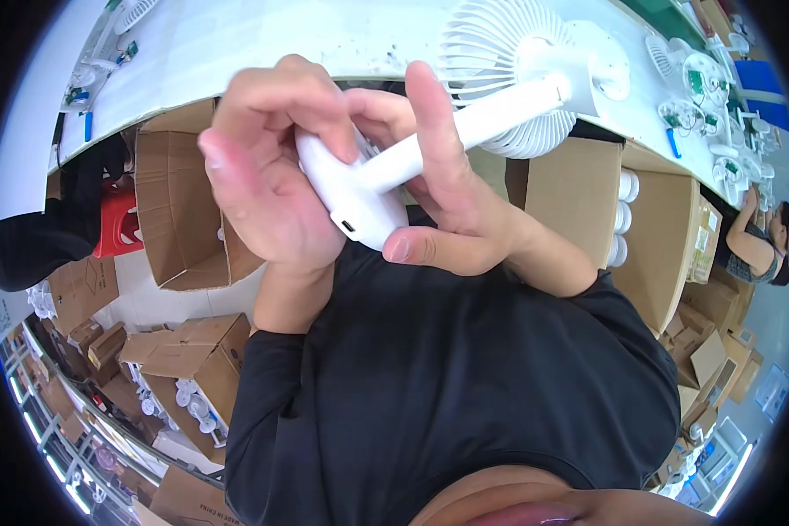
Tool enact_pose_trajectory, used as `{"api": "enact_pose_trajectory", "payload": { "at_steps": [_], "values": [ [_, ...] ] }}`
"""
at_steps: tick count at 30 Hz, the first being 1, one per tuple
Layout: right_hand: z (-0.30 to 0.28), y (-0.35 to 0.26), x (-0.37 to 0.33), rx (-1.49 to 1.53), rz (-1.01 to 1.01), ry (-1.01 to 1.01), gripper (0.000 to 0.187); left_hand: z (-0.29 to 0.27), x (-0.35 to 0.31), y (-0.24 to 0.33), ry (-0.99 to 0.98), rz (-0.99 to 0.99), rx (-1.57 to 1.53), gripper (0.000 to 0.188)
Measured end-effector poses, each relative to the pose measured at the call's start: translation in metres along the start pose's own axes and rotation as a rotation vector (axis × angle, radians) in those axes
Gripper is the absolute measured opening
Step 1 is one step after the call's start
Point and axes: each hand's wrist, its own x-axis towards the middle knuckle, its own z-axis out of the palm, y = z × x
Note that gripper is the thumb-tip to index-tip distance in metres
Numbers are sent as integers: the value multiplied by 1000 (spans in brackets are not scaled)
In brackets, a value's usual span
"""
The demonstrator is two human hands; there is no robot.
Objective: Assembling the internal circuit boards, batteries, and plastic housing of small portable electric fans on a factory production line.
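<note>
A white desk fan [487, 116] is held up in front of me, tilted, with its round base toward my chest and its caged head [504, 53] away, over the table edge. My left hand [276, 167] cups the left side of the base [333, 175], fingers curled over it and thumb sticking out. Around the right side of the base is my right hand [465, 193]. Its thumb lies at the base's lower rim, the index finger points up beside the stem, and the other fingers are partly hidden behind. A small dark port shows on the base's rim.
The white table [324, 39] runs along the far side, with fan parts and green circuit boards [697, 83] on it. Open cardboard boxes [180, 206] stand at left and right, the right one [649, 228] holding white round parts. Another person [758, 241] sits at far right.
</note>
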Motion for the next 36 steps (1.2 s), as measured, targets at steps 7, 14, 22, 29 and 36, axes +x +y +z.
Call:
{"api": "enact_pose_trajectory", "payload": {
  "at_steps": [7,14,22,29,36],
  "values": [
    [-6,5,-7,-595,220,109,67,-21,10,-48,106,18,129,43],
    [-131,57,40,-850,430,546,53,-72,34,-92,-106,-103,578,18],
    [-323,91,116,-1498,777,576,57,-124,64,-148,-163,-58,1284,5],
    [-327,161,216,-1618,411,593,56,-113,68,-139,-158,33,1542,5],
    [-386,273,318,-1377,352,402,48,-98,66,-141,-167,-84,1559,4]
  ]
}}
